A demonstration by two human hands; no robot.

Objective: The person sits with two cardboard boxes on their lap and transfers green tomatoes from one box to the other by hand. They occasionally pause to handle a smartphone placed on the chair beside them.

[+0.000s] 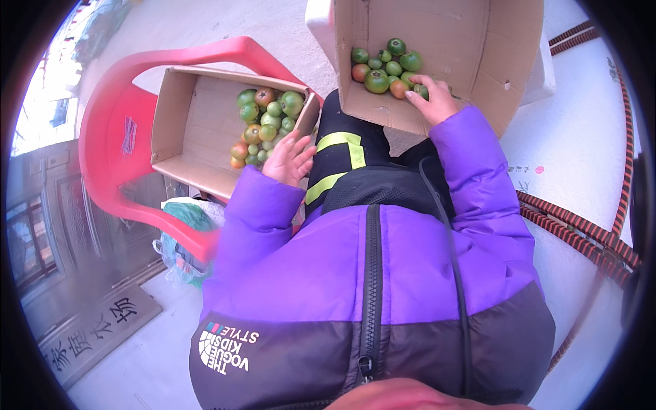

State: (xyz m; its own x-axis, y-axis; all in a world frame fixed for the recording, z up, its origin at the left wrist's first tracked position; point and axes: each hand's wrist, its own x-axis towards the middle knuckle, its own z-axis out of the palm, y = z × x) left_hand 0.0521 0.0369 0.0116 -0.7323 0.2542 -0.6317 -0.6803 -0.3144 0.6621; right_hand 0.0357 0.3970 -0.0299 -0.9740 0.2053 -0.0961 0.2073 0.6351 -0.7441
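My right hand (437,104) reaches into a cardboard box (437,41) ahead of me, with thumb and fingers closed round a small green tomato (421,91). Beside it in that box lie several green tomatoes (376,80) and a few reddish ones (398,89), gathered in the near left part. My left hand (290,161) is open, its fingers apart and nothing in them, at the near right edge of a second cardboard box (195,102). A pile of green and orange-tinged tomatoes (266,123) fills the right side of this second box.
The second box sits on a red plastic chair (109,157) at my left. Plastic bags (184,236) lie under the chair's near arm. Something white (540,78) shows under the right box. Striped dark-and-orange bars (581,239) run along the right side.
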